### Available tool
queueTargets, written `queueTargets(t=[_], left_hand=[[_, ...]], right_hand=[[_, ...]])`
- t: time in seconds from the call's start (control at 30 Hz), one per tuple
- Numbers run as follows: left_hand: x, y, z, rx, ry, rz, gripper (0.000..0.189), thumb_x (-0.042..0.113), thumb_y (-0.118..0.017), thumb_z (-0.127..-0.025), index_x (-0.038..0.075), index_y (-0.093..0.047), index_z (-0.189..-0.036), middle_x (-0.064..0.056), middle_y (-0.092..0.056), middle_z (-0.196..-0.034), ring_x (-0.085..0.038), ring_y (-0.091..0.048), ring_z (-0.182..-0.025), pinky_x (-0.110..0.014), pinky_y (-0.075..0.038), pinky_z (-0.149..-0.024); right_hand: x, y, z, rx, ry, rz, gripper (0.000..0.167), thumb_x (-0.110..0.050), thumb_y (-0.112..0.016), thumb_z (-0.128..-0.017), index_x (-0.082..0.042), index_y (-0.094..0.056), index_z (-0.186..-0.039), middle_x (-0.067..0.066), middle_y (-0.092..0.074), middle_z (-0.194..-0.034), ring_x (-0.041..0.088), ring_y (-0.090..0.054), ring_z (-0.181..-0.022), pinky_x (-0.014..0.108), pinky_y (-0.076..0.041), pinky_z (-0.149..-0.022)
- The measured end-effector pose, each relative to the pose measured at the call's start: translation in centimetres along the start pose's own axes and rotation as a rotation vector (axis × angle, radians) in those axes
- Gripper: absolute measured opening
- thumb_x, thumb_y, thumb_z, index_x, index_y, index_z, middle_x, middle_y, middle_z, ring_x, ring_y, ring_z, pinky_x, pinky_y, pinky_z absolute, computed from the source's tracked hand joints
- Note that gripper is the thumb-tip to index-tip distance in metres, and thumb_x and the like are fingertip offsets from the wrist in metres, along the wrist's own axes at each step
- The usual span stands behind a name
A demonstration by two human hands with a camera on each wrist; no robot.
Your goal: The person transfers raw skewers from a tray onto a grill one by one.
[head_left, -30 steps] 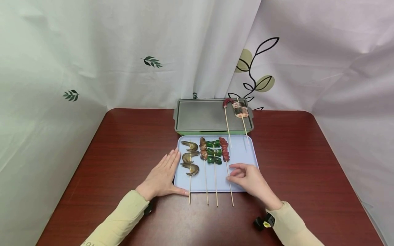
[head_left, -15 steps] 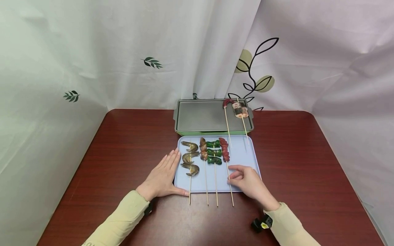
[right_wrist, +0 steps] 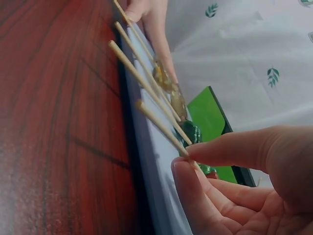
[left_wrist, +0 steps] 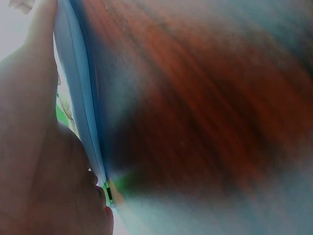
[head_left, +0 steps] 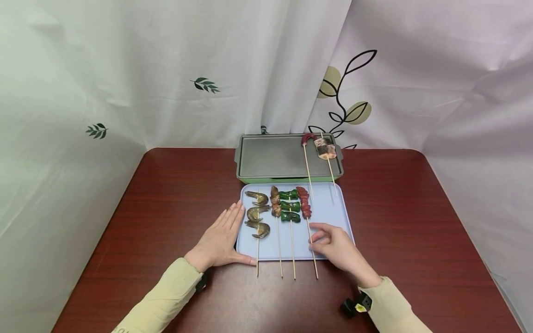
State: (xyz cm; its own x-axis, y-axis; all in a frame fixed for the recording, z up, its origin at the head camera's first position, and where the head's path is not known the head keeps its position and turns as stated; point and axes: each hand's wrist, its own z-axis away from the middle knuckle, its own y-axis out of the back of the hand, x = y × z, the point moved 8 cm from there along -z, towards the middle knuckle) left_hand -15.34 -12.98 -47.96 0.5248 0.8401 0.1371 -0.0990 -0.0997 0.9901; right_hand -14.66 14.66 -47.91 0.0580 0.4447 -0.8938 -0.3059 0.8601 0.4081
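Note:
On a pale blue tray (head_left: 333,215) lie a shrimp skewer (head_left: 258,213), a brown meat skewer (head_left: 275,201), a green pepper skewer (head_left: 289,206) and a red meat skewer (head_left: 304,203), sticks jutting past the near edge. My right hand (head_left: 338,247) pinches the red meat skewer's stick (right_wrist: 164,128) between thumb and finger, as the right wrist view shows. Along the tray's left side rests my left hand (head_left: 220,238), fingers straight, thumb stretched along the near edge by the shrimp stick. The left wrist view catches mostly this hand (left_wrist: 44,137) and the tray's blue side (left_wrist: 80,73).
Behind the tray stands a grey griddle pan (head_left: 270,155) with a green base. A dark red sausage skewer (head_left: 307,137) and a fish skewer (head_left: 326,149) lie on its right part, sticks reaching over the tray. White curtains (head_left: 166,69) hang behind the brown table (head_left: 175,185).
My right thumb and finger have closed on the red meat skewer's stick, which has shifted very slightly to the right. The left hand stays put.

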Motion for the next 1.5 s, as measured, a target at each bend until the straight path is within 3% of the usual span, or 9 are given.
queueTargets(t=[0.27,0.57,0.83,1.1,1.5], left_hand=[[-0.1,-0.2,0.0,-0.009,0.002,-0.003,0.145,0.097,-0.054,-0.064,-0.007,-0.018,-0.159,-0.023,-0.011,-0.166,-0.034,-0.012,-0.153,-0.044,-0.014,-0.123],[-0.1,-0.2,0.0,0.000,-0.003,0.001,0.146,0.097,-0.055,-0.064,-0.007,-0.018,-0.159,-0.024,-0.011,-0.166,-0.035,-0.012,-0.153,-0.044,-0.014,-0.123],[-0.2,-0.3,-0.1,0.007,-0.004,0.001,0.146,0.097,-0.055,-0.064,-0.007,-0.018,-0.159,-0.024,-0.012,-0.166,-0.035,-0.013,-0.153,-0.044,-0.014,-0.123],[-0.1,-0.3,-0.1,0.031,-0.013,0.016,0.145,0.094,-0.060,-0.064,-0.009,-0.020,-0.158,-0.026,-0.014,-0.165,-0.037,-0.017,-0.152,-0.047,-0.019,-0.122],[-0.1,-0.2,-0.1,0.004,-0.006,0.003,0.146,0.096,-0.058,-0.063,-0.008,-0.019,-0.158,-0.024,-0.012,-0.166,-0.036,-0.014,-0.153,-0.045,-0.015,-0.123]], right_hand=[[0.2,-0.2,0.2,-0.080,-0.043,-0.231,0.059,0.006,-0.072,-0.087,0.013,-0.049,-0.141,0.014,-0.066,-0.094,0.023,-0.070,-0.074,0.036,-0.062,-0.064],[0.7,-0.4,0.1,-0.138,-0.057,-0.344,0.063,0.008,-0.070,-0.088,0.014,-0.044,-0.145,0.018,-0.065,-0.100,0.018,-0.069,-0.076,0.036,-0.062,-0.067],[1.0,-0.6,0.2,-0.188,-0.082,-0.370,0.064,0.009,-0.069,-0.088,0.018,-0.040,-0.145,0.018,-0.064,-0.100,0.017,-0.069,-0.079,0.036,-0.062,-0.071],[1.3,-0.5,0.3,-0.163,-0.088,-0.359,0.062,0.008,-0.070,-0.088,0.018,-0.044,-0.143,0.018,-0.064,-0.101,0.020,-0.070,-0.082,0.039,-0.062,-0.073],[1.2,-0.1,0.6,-0.142,-0.053,-0.342,0.060,0.010,-0.069,-0.088,0.017,-0.045,-0.142,0.021,-0.065,-0.103,0.019,-0.070,-0.078,0.038,-0.062,-0.070]])
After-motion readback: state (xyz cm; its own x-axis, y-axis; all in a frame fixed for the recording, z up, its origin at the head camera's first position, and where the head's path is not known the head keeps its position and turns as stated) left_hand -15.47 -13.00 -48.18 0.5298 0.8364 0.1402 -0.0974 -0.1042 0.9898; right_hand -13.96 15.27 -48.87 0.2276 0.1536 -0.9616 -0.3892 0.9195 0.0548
